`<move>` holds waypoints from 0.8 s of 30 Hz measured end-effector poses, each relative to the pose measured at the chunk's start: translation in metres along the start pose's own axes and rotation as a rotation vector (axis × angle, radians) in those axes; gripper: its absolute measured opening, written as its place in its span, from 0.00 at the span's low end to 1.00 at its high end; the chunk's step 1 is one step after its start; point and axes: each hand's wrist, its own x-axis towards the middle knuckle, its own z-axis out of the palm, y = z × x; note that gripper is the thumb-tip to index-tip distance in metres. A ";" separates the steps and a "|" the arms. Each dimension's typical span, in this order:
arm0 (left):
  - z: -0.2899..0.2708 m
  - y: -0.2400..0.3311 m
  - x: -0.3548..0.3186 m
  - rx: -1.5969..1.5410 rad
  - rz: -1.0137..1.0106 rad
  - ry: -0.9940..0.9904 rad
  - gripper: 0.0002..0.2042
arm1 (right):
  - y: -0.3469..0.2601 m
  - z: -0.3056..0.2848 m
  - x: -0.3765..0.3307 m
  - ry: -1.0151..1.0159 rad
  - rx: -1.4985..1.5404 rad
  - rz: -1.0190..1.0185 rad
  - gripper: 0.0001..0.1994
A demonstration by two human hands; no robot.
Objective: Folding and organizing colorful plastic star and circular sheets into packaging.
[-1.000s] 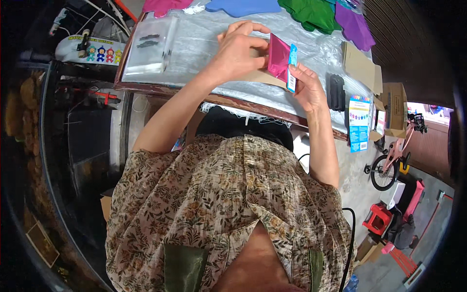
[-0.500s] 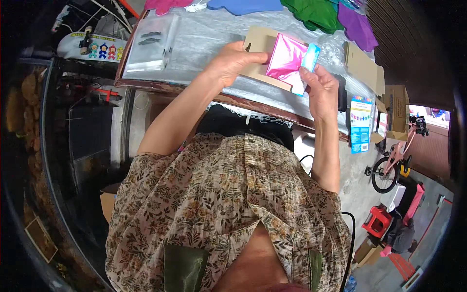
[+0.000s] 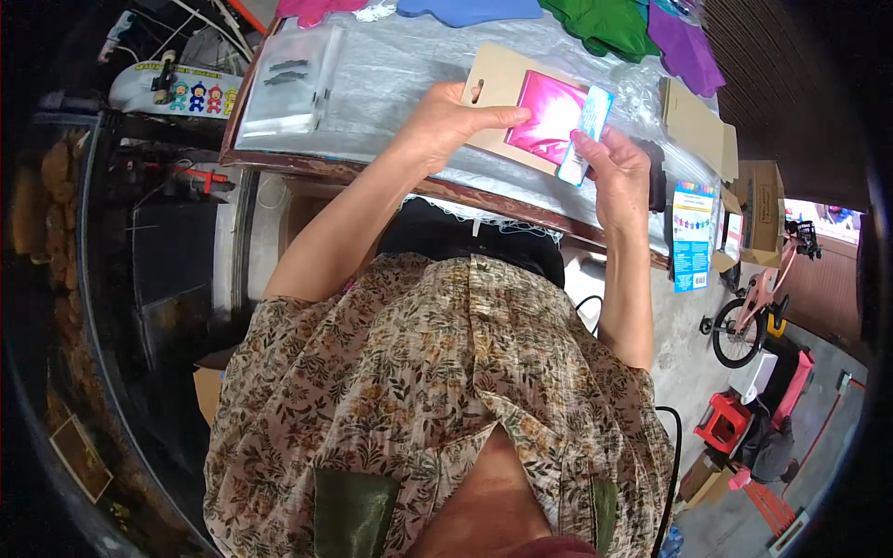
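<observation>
A tan cardboard backing card [image 3: 499, 76] with a slot near its left end is held above the table. On it lies a shiny pink foil square [image 3: 544, 116]. My left hand [image 3: 445, 126] grips the card's left side, its thumb on the foil's edge and its other fingers hidden behind. My right hand [image 3: 618, 175] pinches a narrow blue and white printed strip [image 3: 595, 113] against the right end, thumb in front. Whether the strip is a separate piece or a folded flap, I cannot tell.
Clear plastic bags [image 3: 284, 88] lie at the table's left. Blue, green and purple pieces [image 3: 684, 46] line the far side. Tan cards [image 3: 693, 126] rest at the right, beside a hanging blue printed card [image 3: 691, 237]. A pink bicycle [image 3: 749, 307] stands beyond.
The blue strip has turned to a narrower angle at the right end of the card. My left thumb has slid slightly right onto the foil's edge, and the card tilts a little differently.
</observation>
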 end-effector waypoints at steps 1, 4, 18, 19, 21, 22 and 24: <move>0.000 0.001 -0.001 0.001 0.000 0.004 0.19 | 0.001 0.002 0.000 -0.002 0.057 0.004 0.10; 0.001 0.007 -0.007 -0.026 -0.012 0.006 0.16 | 0.005 0.005 0.001 -0.012 0.174 0.012 0.08; -0.127 0.031 -0.025 0.941 0.511 0.079 0.14 | 0.035 -0.016 0.006 -0.080 0.444 0.065 0.14; -0.174 0.031 -0.026 1.175 0.671 0.184 0.12 | 0.031 -0.019 0.006 -0.072 0.477 0.075 0.14; -0.234 0.049 -0.049 1.054 0.481 0.318 0.10 | 0.026 -0.024 0.005 -0.057 0.460 0.057 0.14; -0.253 0.052 -0.052 1.056 0.478 0.323 0.10 | 0.024 -0.025 0.005 -0.041 0.443 0.042 0.14; -0.282 0.053 -0.066 1.002 0.311 0.286 0.10 | 0.023 -0.022 0.003 -0.039 0.427 0.041 0.14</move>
